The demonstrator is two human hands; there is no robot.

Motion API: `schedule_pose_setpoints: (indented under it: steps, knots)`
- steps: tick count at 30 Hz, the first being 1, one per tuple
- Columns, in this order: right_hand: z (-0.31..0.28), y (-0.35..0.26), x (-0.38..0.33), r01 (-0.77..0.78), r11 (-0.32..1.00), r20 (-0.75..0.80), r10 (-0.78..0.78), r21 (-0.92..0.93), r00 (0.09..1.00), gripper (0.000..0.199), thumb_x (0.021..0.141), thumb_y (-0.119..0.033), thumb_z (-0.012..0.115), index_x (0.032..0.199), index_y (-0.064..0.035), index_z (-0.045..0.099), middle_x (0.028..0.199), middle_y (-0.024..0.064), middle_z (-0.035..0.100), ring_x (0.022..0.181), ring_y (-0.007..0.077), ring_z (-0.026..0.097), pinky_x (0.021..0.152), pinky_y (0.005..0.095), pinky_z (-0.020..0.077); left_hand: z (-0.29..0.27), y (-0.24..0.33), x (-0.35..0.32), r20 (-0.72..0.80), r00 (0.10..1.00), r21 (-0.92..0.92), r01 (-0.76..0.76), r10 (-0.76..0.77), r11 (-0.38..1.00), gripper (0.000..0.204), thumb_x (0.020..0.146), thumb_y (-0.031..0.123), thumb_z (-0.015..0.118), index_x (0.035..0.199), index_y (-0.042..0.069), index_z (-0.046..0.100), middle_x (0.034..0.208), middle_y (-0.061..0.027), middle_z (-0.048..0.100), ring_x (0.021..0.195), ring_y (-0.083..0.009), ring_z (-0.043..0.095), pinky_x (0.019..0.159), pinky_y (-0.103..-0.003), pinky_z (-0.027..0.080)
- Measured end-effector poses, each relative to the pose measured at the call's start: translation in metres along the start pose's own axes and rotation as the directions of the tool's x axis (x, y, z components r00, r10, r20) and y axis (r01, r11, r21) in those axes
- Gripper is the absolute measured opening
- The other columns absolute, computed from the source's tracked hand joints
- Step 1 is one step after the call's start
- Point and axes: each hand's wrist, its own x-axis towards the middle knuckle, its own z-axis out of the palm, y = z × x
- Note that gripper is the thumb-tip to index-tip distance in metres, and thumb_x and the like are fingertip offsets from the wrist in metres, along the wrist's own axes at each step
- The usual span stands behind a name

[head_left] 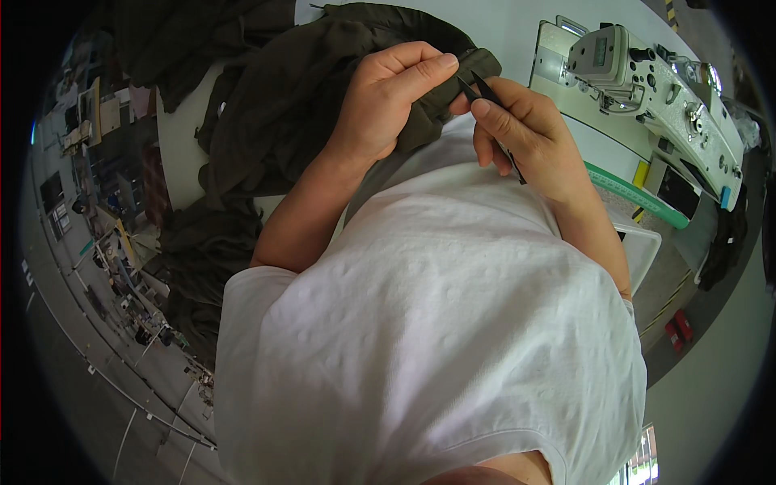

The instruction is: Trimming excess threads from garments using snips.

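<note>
Right now my left hand [388, 101] is clenched on a folded edge of the dark olive garment [275, 121], held up at my chest, and my right hand [517, 129] pinches small black thread snips [483, 90] against it. I judge the fabric should stay taut, blades nipping only loose thread. The thread itself is too small to see, and my white shirt [436, 323] hides the garment's lower part.

Snips [489, 90] mostly hidden in right hand [517, 129], garment [275, 121] edge under left-hand grip, bkgd workshop too small.
</note>
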Motion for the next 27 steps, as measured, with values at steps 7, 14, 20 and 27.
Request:
schedule_pose_setpoints:
  steps: [7,14,20,27]
  knots:
    - [0.000,0.000,0.001,0.001,1.000,-0.002,-0.001,-0.005,1.000,0.029,0.099,-0.028,0.048,0.102,-0.0031,0.062,0.056,0.0004,0.053,0.045,0.0052,0.040,0.044,0.0196,0.0319,-0.004,-0.003,0.000,0.031,0.998,-0.035,0.049,-0.048,0.998,0.018,0.093,0.014,0.057,0.085,0.001,0.067,0.076,0.0027,0.061,0.073,-0.0029,0.051,0.068,-0.020,0.040]
    - [0.006,0.013,0.004,0.080,0.994,-0.040,-0.078,0.075,0.996,0.025,0.099,-0.024,0.048,0.102,-0.0040,0.062,0.061,0.0006,0.055,0.048,0.0051,0.042,0.046,0.0191,0.0343,-0.003,-0.002,0.000,0.025,0.999,-0.131,0.045,-0.043,0.990,0.019,0.094,0.013,0.054,0.087,0.001,0.066,0.079,0.0014,0.063,0.076,-0.0036,0.054,0.072,-0.020,0.043]
    - [0.003,0.013,0.005,0.073,0.991,-0.026,-0.070,0.114,0.997,0.022,0.099,-0.022,0.048,0.102,-0.0040,0.062,0.067,0.0021,0.057,0.051,0.0056,0.045,0.048,0.0190,0.0362,-0.002,-0.003,0.000,0.018,1.000,-0.060,-0.011,0.012,0.998,0.019,0.094,0.013,0.055,0.085,0.001,0.066,0.077,0.0025,0.061,0.075,-0.0031,0.052,0.069,-0.020,0.041]
    - [-0.007,0.015,0.000,0.373,0.897,-0.042,-0.374,0.239,0.927,0.019,0.096,-0.018,0.053,0.101,-0.0020,0.062,0.072,0.0022,0.059,0.056,0.0055,0.048,0.050,0.0184,0.0370,-0.004,-0.007,0.000,-0.011,0.994,0.139,-0.110,0.112,0.984,0.019,0.094,0.013,0.056,0.083,0.001,0.065,0.067,0.0082,0.050,0.064,-0.0004,0.040,0.058,-0.018,0.034]
